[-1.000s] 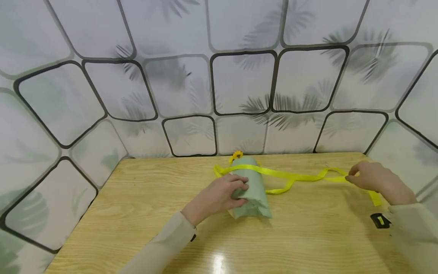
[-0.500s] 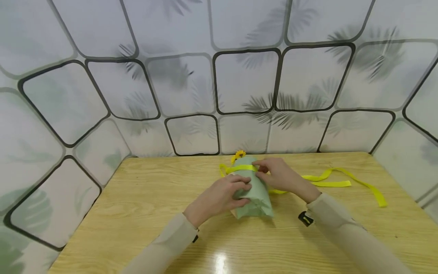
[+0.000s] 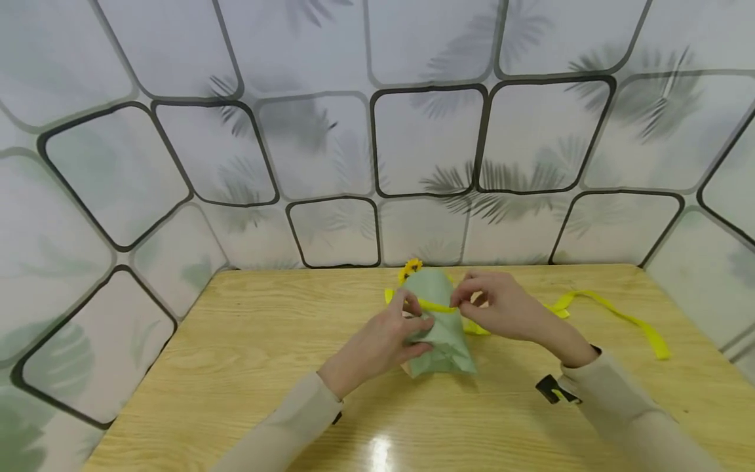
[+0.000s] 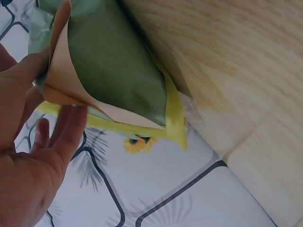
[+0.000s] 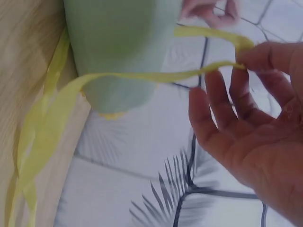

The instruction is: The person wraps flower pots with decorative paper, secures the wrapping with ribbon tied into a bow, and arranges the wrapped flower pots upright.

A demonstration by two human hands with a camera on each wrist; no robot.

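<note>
A small bouquet wrapped in pale green paper (image 3: 451, 344) lies on the table, with yellow sunflowers (image 3: 410, 267) peeking out at its far end. My left hand (image 3: 377, 337) holds the wrap from the left; its index finger is lifted beside the yellow ribbon (image 3: 436, 307) that crosses the paper. On the other side, my right hand (image 3: 504, 307) pinches the ribbon between thumb and index finger, its other fingers loosely bent in the right wrist view. There, a stretch of ribbon (image 5: 52, 137) trails down past the paper. The left wrist view shows the wrap's peach inner side (image 4: 61, 78) at its seam.
The loose ribbon tail (image 3: 625, 314) curves over the wooden table (image 3: 236, 354) at the right. A patterned wall covering (image 3: 330, 233) rises just behind the bouquet and along both sides. A dark wrist device (image 3: 557, 390) hangs beneath the right sleeve.
The right hand came in from the far right to the bouquet, leaving the ribbon tail behind, and now draws ribbon toward the near side. The left index finger has lifted toward the ribbon.
</note>
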